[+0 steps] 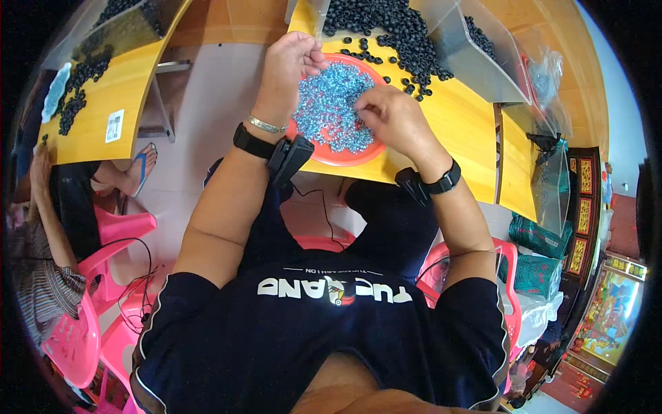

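A round orange-red tray (339, 160) lies on the yellow table in front of me, filled with small shiny bluish-silver metal pieces (327, 103). My left hand (293, 61) hovers at the tray's upper left rim, its fingers curled together. Over the tray's right side, my right hand (394, 116) has its fingers pinched just above the metal pieces. Whatever either hand holds is too small or hidden to make out. Beyond the tray, black ring-shaped parts (389, 34) lie heaped on the table, with several loose ones near the rim.
Clear plastic bins (476, 58) stand at the back right, one with more black parts. On the left, another yellow table (103, 103) holds black parts and a pale blue dish (56, 93). A person (41, 241) sits there near pink chairs (76, 338). Green sacks (538, 272) are stacked at right.
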Demonstrator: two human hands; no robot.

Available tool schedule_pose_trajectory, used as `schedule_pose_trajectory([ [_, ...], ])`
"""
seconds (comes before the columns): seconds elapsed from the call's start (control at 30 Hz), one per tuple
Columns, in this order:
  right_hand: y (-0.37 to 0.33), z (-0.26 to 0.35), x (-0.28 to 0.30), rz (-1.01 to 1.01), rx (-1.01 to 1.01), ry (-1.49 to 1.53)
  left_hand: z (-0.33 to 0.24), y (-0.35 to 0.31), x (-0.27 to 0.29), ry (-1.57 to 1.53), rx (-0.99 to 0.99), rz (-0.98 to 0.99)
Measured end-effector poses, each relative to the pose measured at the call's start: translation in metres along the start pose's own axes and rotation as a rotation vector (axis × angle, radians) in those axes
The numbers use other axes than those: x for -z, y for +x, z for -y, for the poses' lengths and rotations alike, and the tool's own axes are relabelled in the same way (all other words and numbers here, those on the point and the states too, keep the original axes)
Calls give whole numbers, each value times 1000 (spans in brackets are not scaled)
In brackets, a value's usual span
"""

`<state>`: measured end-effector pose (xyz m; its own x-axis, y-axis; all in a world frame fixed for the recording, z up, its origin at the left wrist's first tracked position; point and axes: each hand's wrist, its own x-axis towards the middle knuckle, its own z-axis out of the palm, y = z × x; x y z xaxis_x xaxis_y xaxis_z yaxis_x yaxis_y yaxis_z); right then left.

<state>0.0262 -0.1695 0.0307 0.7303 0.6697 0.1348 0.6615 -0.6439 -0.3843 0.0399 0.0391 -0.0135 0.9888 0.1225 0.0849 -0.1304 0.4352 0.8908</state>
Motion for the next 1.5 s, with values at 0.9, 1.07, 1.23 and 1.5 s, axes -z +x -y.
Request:
schedule_pose_trajectory([
  [0.9,72,-96,6,12,-226,-205,-7,-4,3,46,24,72],
  [1.07,57,-82,20,-135,-170,15,-9,-6,-3,141,80,111],
  [1.23,32,0,37,-103,-134,323,-9,-21,-24,268,96,240],
  [1.5,23,15,22,-192,-12,377,-4,-21,-21,228,114,444],
])
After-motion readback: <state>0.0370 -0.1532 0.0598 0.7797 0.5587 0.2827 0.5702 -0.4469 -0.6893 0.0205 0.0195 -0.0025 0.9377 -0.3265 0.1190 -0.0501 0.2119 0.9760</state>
